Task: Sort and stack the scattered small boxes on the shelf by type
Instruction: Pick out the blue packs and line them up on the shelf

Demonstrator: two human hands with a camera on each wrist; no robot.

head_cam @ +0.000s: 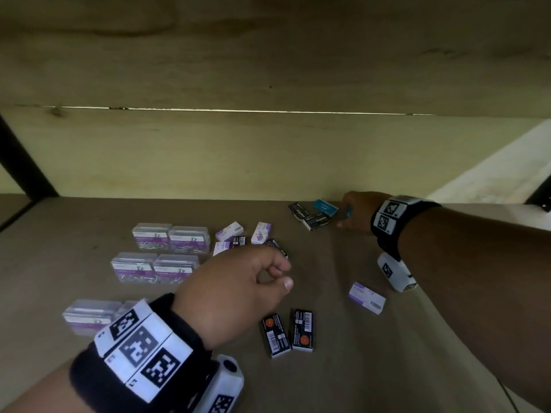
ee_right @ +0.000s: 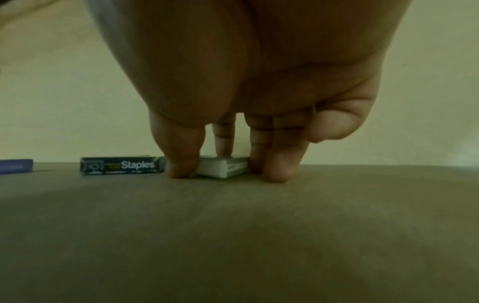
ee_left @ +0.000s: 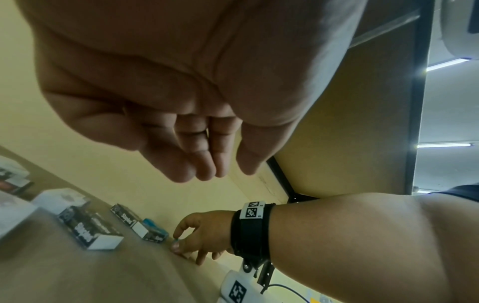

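My right hand [head_cam: 346, 217] reaches to the back right of the shelf [head_cam: 372, 368] and grips a small blue box [ee_right: 223, 167] lying flat on it, thumb on one side, fingers on the other, one fingertip on top. Just left of it lie two black Staples boxes [head_cam: 316, 220] and another blue box [head_cam: 326, 207]. My left hand [head_cam: 284, 274] hovers mid-shelf with fingers loosely curled, holding nothing. Purple-and-white boxes [head_cam: 229, 231] and a black box [head_cam: 277, 247] lie just beyond it. Two black boxes with orange dots [head_cam: 275, 335] lie nearer me.
Several clear plastic boxes [head_cam: 170, 238] stand in pairs at the left. A lone purple-and-white box [head_cam: 366, 298] lies under my right forearm. The pale back wall [head_cam: 268, 159] stands close behind the right hand. A black upright [head_cam: 26, 162] frames the left end.
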